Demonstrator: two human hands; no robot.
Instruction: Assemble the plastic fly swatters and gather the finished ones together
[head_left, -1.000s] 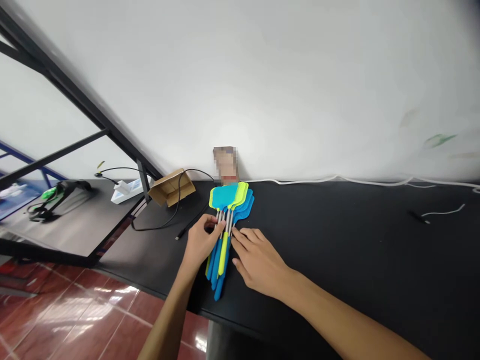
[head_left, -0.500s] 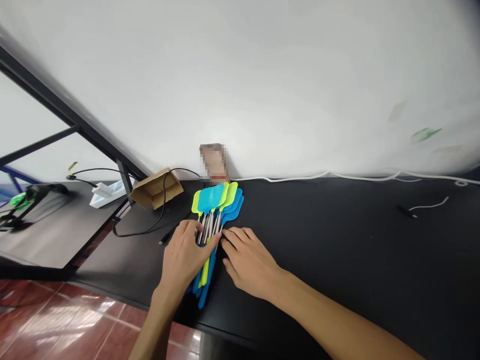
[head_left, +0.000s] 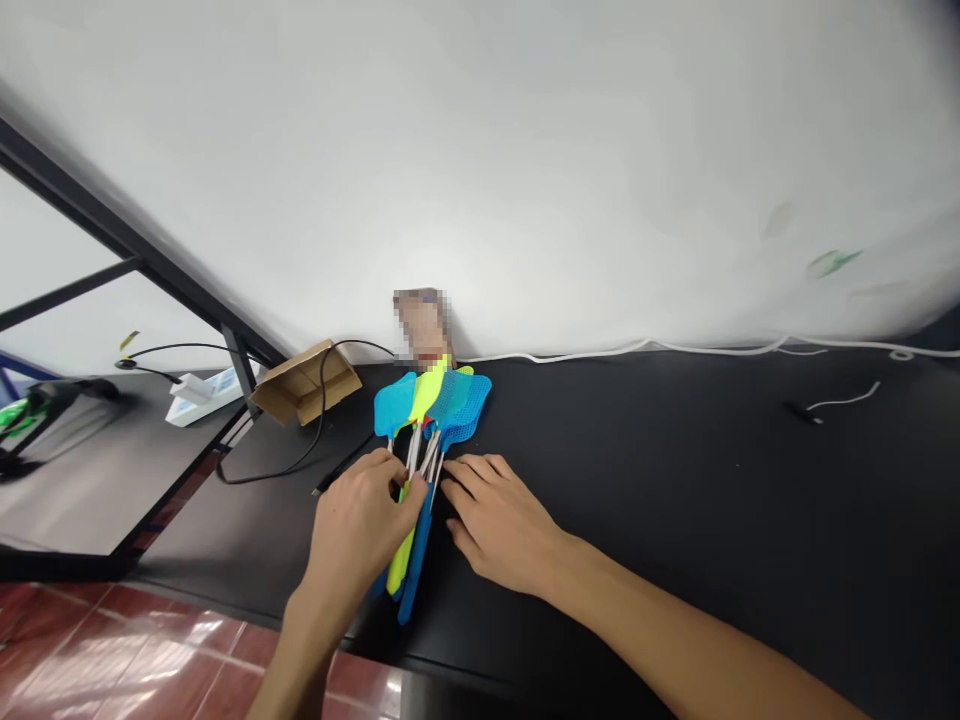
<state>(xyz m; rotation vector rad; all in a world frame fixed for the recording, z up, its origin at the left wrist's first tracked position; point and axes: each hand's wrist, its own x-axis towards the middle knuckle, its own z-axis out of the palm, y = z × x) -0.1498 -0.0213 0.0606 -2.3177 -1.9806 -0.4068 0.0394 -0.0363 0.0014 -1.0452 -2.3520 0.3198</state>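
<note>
A bunch of fly swatters lies on the black table, heads toward the wall and handles toward the front edge. Their heads are blue and yellow-green, with a bit of red under them; the shafts are silver. My left hand is curled over the shafts from the left, thumb across the upper handles. Beside the bundle on its right, my right hand rests on the table with fingers stretched out, the tips at the shafts. The left fingertips are partly hidden.
Behind the swatters, a blurred-out box-like item leans on the wall. An open cardboard box, a black cable and a power strip are at the left. A short cable lies far right; a white cable follows the wall.
The swatter heads have shifted and spread: one blue head now sits at the left, a yellow-green one in the middle. My left hand has moved slightly left; my right hand has stayed put.
</note>
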